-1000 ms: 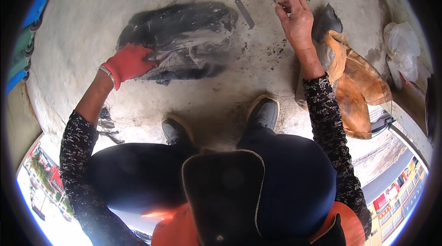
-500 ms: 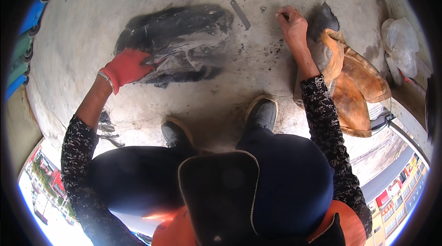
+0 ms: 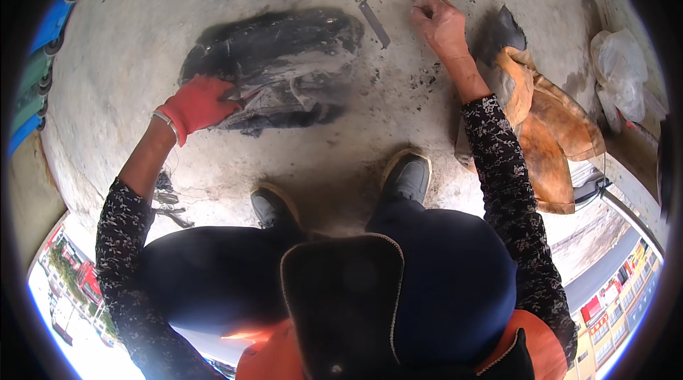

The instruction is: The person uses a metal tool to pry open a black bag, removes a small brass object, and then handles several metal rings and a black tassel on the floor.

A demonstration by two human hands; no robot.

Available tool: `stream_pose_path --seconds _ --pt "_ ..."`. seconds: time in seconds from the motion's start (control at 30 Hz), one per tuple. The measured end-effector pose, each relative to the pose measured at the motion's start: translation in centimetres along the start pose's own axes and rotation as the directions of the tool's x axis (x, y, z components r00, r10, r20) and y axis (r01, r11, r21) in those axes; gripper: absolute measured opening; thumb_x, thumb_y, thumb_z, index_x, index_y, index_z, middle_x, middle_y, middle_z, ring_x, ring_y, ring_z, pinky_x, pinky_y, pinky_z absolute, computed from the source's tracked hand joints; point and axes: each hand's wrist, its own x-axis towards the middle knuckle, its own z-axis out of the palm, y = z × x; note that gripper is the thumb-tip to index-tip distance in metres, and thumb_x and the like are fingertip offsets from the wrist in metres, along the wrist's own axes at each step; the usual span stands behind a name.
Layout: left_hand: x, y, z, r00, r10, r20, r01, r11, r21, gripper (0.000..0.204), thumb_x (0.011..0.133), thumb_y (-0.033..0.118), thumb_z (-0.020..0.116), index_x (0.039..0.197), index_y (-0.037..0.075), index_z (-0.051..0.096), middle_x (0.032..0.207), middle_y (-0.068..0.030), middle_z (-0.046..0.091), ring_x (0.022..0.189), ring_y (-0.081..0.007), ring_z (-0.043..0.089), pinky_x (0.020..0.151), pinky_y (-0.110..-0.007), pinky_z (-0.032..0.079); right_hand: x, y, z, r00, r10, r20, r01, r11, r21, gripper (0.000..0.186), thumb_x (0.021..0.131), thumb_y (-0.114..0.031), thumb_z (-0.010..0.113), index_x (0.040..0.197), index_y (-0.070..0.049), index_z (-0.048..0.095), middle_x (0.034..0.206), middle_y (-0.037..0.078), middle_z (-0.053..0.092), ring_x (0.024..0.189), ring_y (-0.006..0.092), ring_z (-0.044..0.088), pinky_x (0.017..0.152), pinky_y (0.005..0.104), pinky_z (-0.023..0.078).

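Observation:
My left hand (image 3: 200,106), in a red glove, is curled at the left part of a dark, pale-streaked patch (image 3: 267,39) of what looks like flattened material; what its fingers grip is unclear. My right hand (image 3: 439,24), bare, is closed low over the floor to the upper right, its fingertips hiding whatever is between them. Just left of it lies a flat dark strip (image 3: 375,24). Dark crumbs are scattered below it. Beside my right forearm lie a black ragged piece (image 3: 501,35) and stained tan leather-like pieces (image 3: 548,117).
A crumpled plastic bag (image 3: 619,67) rests by the right wall. Blue and green items with dark round parts (image 3: 53,10) line the left edge. Dark scraps (image 3: 167,195) lie by my left forearm. My two shoes (image 3: 405,174) stand on the concrete floor.
My right hand went down from its first position, then moved left and up, over where a small round thing lay half a second ago. My left hand has shifted slightly down.

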Motion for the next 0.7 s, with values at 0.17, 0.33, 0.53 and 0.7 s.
stream_pose_path --seconds 0.17,0.33,0.53,0.7 --pt "-0.2 1.3 -1.0 0.998 -0.048 0.046 0.048 0.999 0.002 0.042 0.089 0.041 0.061 0.114 0.008 0.068 0.112 -0.0186 0.066 0.109 -0.0394 0.057 0.096 -0.045 0.045 0.7 -4.1 -4.3 0.968 -0.104 -0.227 0.124 0.989 0.077 0.016 0.083 -0.008 0.073 0.099 -0.008 0.071 0.088 0.008 0.067 0.071 0.0180 0.069 0.066 0.0296 0.055" --pt "-0.1 0.5 -0.3 1.000 -0.027 0.008 0.027 1.000 0.000 0.040 0.089 0.039 0.061 0.113 0.008 0.068 0.112 -0.0191 0.066 0.109 -0.0396 0.057 0.096 -0.044 0.045 -1.9 -0.4 -2.5 0.993 -0.117 -0.024 0.118 0.993 0.030 0.021 0.082 -0.002 0.070 0.102 -0.009 0.070 0.094 0.008 0.066 0.076 0.0189 0.069 0.068 0.0301 0.055" --pt "0.1 1.1 -0.9 0.998 -0.035 0.045 0.038 0.998 -0.055 0.037 0.088 0.037 0.063 0.112 0.009 0.069 0.109 -0.0201 0.066 0.106 -0.0404 0.059 0.093 -0.045 0.047 -2.3 0.0 -3.0 0.996 0.047 -0.077 -0.043 0.998 0.054 0.018 0.083 -0.007 0.065 0.100 -0.012 0.071 0.090 0.014 0.065 0.076 0.0326 0.065 0.071 0.0397 0.054" --pt "-0.2 0.0 0.8 0.989 0.033 -0.145 -0.033 0.999 0.001 0.035 0.087 0.036 0.064 0.107 0.008 0.071 0.102 -0.0202 0.068 0.098 -0.0392 0.062 0.088 -0.044 0.050 -2.3 1.7 -2.9 0.993 0.096 -0.064 -0.095 0.995 0.014 0.014 0.083 -0.013 0.066 0.097 -0.011 0.069 0.088 0.015 0.065 0.080 0.0352 0.065 0.072 0.0426 0.053"
